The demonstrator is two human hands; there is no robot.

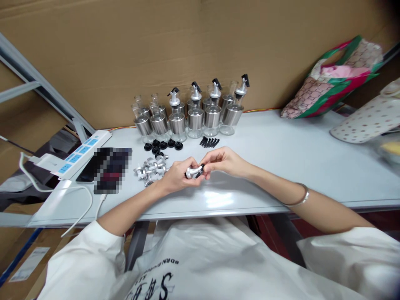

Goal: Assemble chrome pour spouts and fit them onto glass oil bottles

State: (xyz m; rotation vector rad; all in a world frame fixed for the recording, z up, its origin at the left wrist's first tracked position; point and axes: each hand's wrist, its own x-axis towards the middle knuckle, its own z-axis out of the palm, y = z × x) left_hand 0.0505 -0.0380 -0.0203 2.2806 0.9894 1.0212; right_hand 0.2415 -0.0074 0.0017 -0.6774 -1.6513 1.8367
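Both hands meet over the desk (pixel 281 166) near its front edge; the left hand (pixel 175 176) grips a silver spout (pixel 191 172) lying along 9 to 3 o'clock; the right hand (pixel 222 160), at its 3 o'clock end, pinches a small black cap (pixel 201 169) touching the tip.

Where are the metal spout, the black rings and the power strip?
metal spout (pixel 193 171), head view, silver body.
black rings (pixel 163 145), head view, one middle ring.
power strip (pixel 81 151), head view, top face.

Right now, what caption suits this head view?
Left hand holds a silver spout, right hand a black piece; bottles stand behind.
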